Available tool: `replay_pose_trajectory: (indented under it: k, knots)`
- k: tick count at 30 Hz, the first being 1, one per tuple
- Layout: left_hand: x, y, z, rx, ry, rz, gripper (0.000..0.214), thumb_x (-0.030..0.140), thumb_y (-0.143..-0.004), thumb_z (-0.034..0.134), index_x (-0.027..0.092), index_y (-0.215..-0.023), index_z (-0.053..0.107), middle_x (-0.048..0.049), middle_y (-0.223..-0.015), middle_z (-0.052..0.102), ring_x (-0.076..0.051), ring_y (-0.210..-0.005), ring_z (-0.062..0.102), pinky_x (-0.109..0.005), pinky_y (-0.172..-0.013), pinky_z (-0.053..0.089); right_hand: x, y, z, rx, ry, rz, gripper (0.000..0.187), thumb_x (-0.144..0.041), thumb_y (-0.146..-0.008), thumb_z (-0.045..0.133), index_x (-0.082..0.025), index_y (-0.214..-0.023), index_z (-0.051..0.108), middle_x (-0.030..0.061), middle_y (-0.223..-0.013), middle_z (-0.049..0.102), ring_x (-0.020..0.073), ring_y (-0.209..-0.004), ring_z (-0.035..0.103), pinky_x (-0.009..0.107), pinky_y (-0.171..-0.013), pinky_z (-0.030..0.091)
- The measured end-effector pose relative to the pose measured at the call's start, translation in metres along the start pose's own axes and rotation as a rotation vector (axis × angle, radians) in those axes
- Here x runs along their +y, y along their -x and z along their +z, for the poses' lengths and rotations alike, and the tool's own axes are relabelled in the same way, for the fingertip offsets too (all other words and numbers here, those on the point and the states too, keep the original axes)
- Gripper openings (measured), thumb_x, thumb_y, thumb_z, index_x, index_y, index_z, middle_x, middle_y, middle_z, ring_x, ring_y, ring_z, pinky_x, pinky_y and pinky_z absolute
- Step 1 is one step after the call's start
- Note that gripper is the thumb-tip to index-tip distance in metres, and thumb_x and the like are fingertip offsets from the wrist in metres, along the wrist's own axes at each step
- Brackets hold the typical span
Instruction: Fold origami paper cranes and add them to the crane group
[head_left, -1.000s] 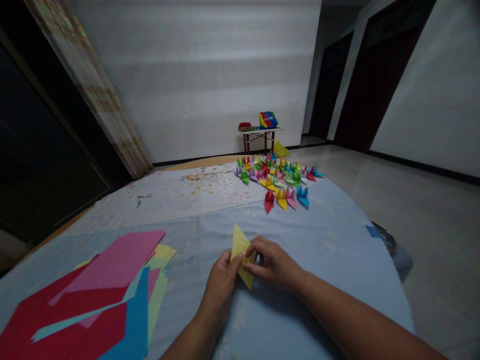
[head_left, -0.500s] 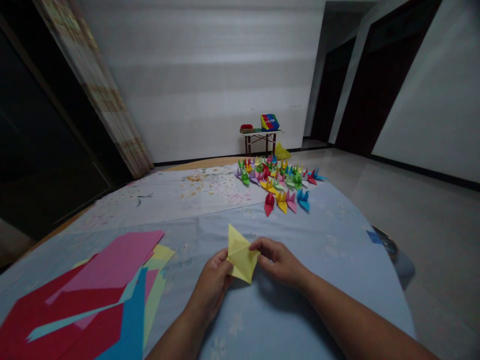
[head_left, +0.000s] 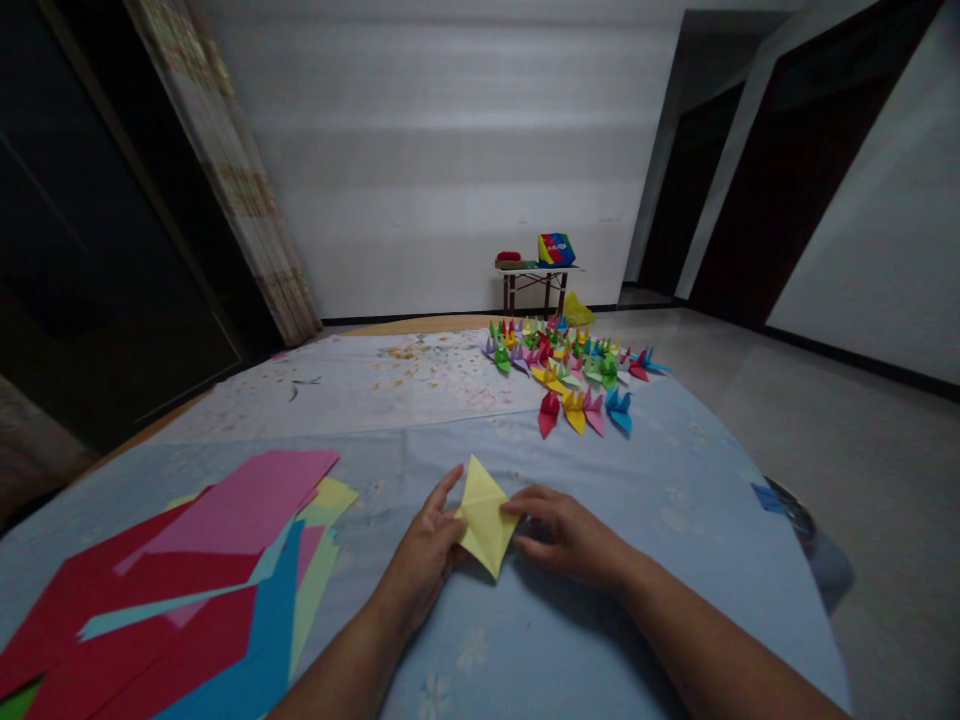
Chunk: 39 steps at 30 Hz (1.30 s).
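A folded piece of yellow origami paper (head_left: 486, 518), diamond-shaped with creases across it, is held just above the cloth between both hands. My left hand (head_left: 429, 535) grips its left corner, the thumb and lower fingers closed on it while the index finger points up and away. On the opposite corner, my right hand (head_left: 559, 530) has its fingertips on the paper's edge, with the thumb below and slightly apart. The undersides of the fingers are hidden.
Loose coloured sheets (head_left: 202, 590), red, pink, blue and green, lie piled at the left. Many folded paper cranes (head_left: 562, 355) stand at the far right of the table (head_left: 420, 650), some in a front row. Behind is a small stand (head_left: 540, 270) with a colourful box.
The left index finger has lifted off the paper. The diamond now faces me more flatly and looks narrower. The whole view has shifted slightly, moving everything rightward.
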<state>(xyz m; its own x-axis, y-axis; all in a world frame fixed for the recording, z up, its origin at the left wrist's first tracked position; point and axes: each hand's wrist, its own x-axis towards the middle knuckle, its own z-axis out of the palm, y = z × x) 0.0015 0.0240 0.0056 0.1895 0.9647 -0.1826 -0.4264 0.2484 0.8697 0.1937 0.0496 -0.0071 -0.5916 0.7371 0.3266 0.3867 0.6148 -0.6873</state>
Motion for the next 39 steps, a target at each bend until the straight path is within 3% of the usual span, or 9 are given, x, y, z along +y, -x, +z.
replay_pose_trajectory:
  k: [6, 10, 19, 26, 35, 39]
  knots:
    - [-0.005, -0.004, -0.005, 0.023, -0.021, -0.048, 0.051, 0.013, -0.062, 0.059, 0.011, -0.113, 0.056, -0.0069, -0.086, 0.069, -0.016, -0.072, 0.062, -0.027, -0.071, 0.046, 0.002, -0.003, -0.002, 0.030, 0.257, -0.101, 0.019, -0.023, -0.076, 0.062, -0.027, -0.094, 0.068, 0.0054, -0.088, 0.055, 0.0168, -0.082, 0.050, 0.029, -0.071, 0.041]
    - [-0.006, -0.004, -0.006, 0.029, -0.029, -0.057, 0.038, 0.013, -0.061, 0.059, 0.012, -0.098, 0.065, -0.0074, -0.085, 0.070, -0.017, -0.073, 0.062, -0.028, -0.073, 0.045, 0.003, -0.004, 0.000, 0.061, 0.289, -0.144, 0.014, -0.025, -0.077, 0.062, -0.029, -0.089, 0.069, 0.0047, -0.086, 0.054, 0.0168, -0.082, 0.048, 0.029, -0.070, 0.039]
    - [-0.008, -0.003, -0.008, -0.001, -0.079, -0.047, 0.035, 0.018, -0.065, 0.061, 0.011, -0.099, 0.065, -0.0089, -0.086, 0.070, -0.016, -0.073, 0.061, -0.027, -0.072, 0.043, 0.007, -0.004, 0.001, 0.120, 0.076, -0.074, 0.005, -0.023, -0.073, 0.066, -0.021, -0.077, 0.069, 0.0037, -0.080, 0.053, 0.0153, -0.079, 0.051, 0.026, -0.069, 0.042]
    - [-0.004, 0.002, -0.008, -0.147, -0.013, -0.003, 0.038, 0.031, -0.071, 0.062, 0.011, -0.104, 0.063, -0.0120, -0.098, 0.067, -0.021, -0.090, 0.059, -0.032, -0.084, 0.040, 0.004, -0.004, -0.001, 0.134, -0.140, 0.062, 0.004, -0.022, -0.069, 0.069, -0.019, -0.071, 0.069, 0.0016, -0.076, 0.053, 0.0134, -0.074, 0.054, 0.025, -0.067, 0.044]
    - [-0.002, -0.001, -0.013, -0.276, -0.020, -0.019, 0.051, 0.029, -0.066, 0.068, 0.013, -0.112, 0.059, -0.0132, -0.106, 0.064, -0.024, -0.096, 0.057, -0.034, -0.088, 0.038, 0.007, -0.004, -0.002, 0.121, -0.229, 0.113, 0.006, -0.022, -0.064, 0.072, -0.019, -0.068, 0.069, 0.0002, -0.072, 0.053, 0.0118, -0.069, 0.052, 0.023, -0.063, 0.042]
    - [-0.003, -0.002, -0.015, -0.274, -0.150, -0.030, 0.056, 0.022, -0.063, 0.071, 0.016, -0.116, 0.056, -0.0109, -0.108, 0.063, -0.021, -0.094, 0.058, -0.032, -0.087, 0.039, 0.010, -0.004, -0.003, 0.121, -0.231, 0.124, 0.009, -0.026, -0.064, 0.072, -0.019, -0.068, 0.069, 0.0007, -0.073, 0.053, 0.0120, -0.068, 0.051, 0.024, -0.062, 0.041]
